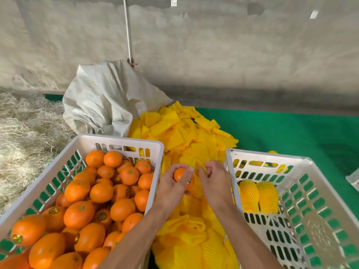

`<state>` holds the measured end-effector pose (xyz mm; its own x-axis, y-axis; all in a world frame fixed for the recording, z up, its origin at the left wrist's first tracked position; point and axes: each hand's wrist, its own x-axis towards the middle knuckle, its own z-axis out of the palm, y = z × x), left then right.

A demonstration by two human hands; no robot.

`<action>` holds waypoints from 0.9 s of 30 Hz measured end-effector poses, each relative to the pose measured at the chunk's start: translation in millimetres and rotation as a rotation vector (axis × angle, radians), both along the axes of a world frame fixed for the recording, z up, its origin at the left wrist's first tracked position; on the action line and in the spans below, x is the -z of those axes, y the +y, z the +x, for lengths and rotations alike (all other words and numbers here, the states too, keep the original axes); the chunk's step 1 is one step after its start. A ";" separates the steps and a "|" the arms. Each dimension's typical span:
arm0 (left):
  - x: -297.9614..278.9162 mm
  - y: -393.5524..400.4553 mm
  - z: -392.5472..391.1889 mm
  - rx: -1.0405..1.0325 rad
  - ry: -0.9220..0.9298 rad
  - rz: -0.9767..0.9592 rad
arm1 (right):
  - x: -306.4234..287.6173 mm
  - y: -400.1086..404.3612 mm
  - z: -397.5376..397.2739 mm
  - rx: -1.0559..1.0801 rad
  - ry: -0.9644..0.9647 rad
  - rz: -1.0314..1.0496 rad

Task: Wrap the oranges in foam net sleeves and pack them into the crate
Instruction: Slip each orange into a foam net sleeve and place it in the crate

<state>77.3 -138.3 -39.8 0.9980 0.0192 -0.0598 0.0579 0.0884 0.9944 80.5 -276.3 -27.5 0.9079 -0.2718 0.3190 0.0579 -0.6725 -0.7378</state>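
1. A green mat (291,133) is lying below a concrete wall (213,45).
2. The left hand (174,188) fingers are curling around an orange (179,174); the right hand (213,181) fingers are pinching a yellow foam net sleeve (203,167).
3. Both are hovering over the sleeve pile (186,133), between the full crate (81,144) and the right crate (320,191) holding two wrapped oranges (258,197).

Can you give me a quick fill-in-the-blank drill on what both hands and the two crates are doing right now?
1. The left hand grips a bare ____.
2. The right hand pinches a yellow foam ____ over the pile of sleeves.
3. The right crate holds ____ wrapped oranges.
4. The loose oranges fill the crate on the ____.

Missing words: orange; sleeve; two; left
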 end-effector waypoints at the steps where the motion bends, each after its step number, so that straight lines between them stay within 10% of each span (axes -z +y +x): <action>1: 0.5 -2.0 0.6 -0.013 0.024 0.019 | -4.1 1.4 -0.3 -0.025 -0.024 -0.108; 6: 3.0 -0.5 3.4 -0.074 0.209 -0.279 | 0.9 6.0 -7.5 -0.074 0.091 -0.439; 13: -9.6 -0.6 -5.1 -0.026 0.161 -0.084 | -4.1 3.2 1.2 -0.034 0.228 -0.339; 27: -21.7 9.9 -6.1 0.096 0.390 -0.370 | 2.0 12.2 -2.0 -0.149 0.173 -0.061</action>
<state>71.2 -128.4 -18.1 0.8969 -0.1637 -0.4109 0.4409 0.4045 0.8012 78.5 -264.2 -29.5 0.9792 -0.1153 0.1668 0.0363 -0.7095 -0.7037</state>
